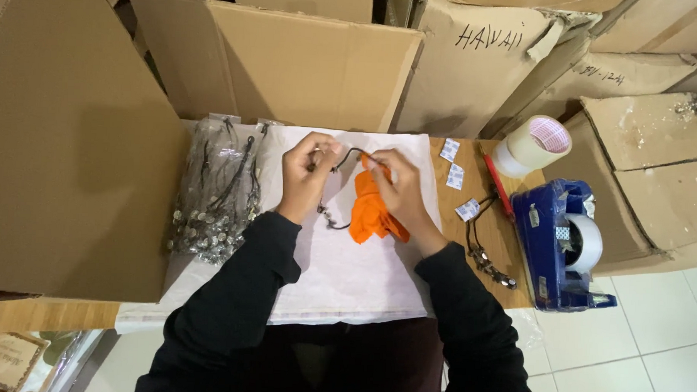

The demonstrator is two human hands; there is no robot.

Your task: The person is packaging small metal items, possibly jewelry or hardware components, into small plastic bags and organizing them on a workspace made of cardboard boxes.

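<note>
My left hand (307, 171) pinches one end of a thin dark cord necklace (350, 153) above a white cloth (346, 258) spread on the table. My right hand (399, 186) grips the cord's other side together with an orange cloth (367, 212) that hangs down from my fingers. The cord arcs between both hands, and its beaded end (328, 216) dangles below my left wrist. Both arms wear black sleeves.
A pile of bagged necklaces (213, 191) lies at the left. Small white packets (453, 175), another necklace (489, 259), a red-handled tool (499, 186), a tape roll (536, 144) and a blue tape dispenser (563, 242) sit right. Cardboard boxes (291, 63) surround the table.
</note>
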